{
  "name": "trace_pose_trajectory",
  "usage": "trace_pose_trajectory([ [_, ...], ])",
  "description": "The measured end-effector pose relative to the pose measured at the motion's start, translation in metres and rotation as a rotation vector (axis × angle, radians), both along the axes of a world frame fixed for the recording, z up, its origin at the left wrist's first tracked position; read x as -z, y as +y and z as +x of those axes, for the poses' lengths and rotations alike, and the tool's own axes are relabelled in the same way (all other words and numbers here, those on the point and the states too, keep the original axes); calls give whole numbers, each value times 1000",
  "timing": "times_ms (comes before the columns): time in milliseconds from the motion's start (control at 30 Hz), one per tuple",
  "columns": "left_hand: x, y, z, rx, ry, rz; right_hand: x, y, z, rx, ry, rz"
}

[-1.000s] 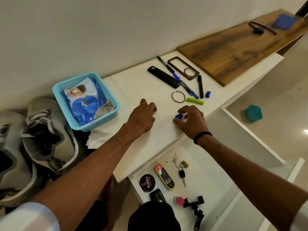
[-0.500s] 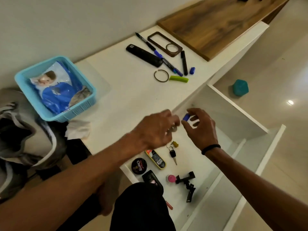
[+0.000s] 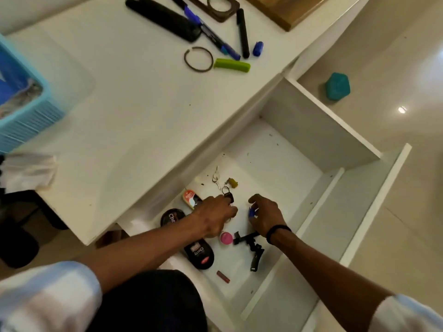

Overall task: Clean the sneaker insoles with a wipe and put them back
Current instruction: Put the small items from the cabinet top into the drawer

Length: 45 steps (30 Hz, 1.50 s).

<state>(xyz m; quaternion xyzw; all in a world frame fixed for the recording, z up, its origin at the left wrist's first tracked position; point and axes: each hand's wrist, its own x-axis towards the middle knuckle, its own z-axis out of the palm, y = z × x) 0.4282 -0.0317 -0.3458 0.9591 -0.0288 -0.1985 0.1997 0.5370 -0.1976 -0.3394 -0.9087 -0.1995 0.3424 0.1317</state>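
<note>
My right hand [image 3: 266, 216] is down inside the open white drawer [image 3: 275, 161] and pinches a small blue cap [image 3: 251, 212] between thumb and fingers. My left hand [image 3: 215, 218] is beside it in the drawer, fingers curled downward over a black car key [image 3: 229, 196]; whether it holds anything is hidden. A crumpled white wipe [image 3: 28, 172] lies at the left edge of the white tabletop [image 3: 131, 104]. Behind it stands a light blue basket [image 3: 24, 121] with a blue pack in it. No sneakers or insoles are in view.
The drawer holds a round polish tin [image 3: 171, 218], a black polish bottle [image 3: 200, 254], a pink lid [image 3: 226, 237], a black clamp holder [image 3: 251, 250] and loose keys [image 3: 217, 176]. On the tabletop lie a black remote [image 3: 163, 20], pens, a ring bangle [image 3: 198, 59] and a green piece [image 3: 231, 65].
Both hands came off the tabletop and went down into the open drawer, the right one carrying the blue cap. The view tilted down, so the sneakers left the frame.
</note>
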Motion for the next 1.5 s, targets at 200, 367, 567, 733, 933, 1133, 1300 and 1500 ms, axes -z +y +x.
trace_pose_trajectory([
  [200, 20, -2, -1, 25, -87, 79, 11, 7, -3, -104, -79, -80],
  [367, -13, 5, 2, 113, -36, 14, -24, 12, 6, -36, -150, 15],
  [567, -141, 23, 21, 189, -207, -118, -117, 59, 52, 55, -439, 444],
  [733, -240, 73, 54, -204, -712, -56, -194, 122, 97, 2, -524, 618],
  [933, -238, 165, 107, -755, -539, 85, -228, 187, 125, -221, -579, 445],
  [1133, -218, 195, 128, -610, -307, 157, -213, 209, 134, -192, -613, 300],
  [1300, -216, 214, 140, -524, -241, 90, -206, 203, 139, -153, -591, 354],
  [1500, -220, 212, 132, -463, -333, 186, -208, 167, 133, -68, -534, 527],
])
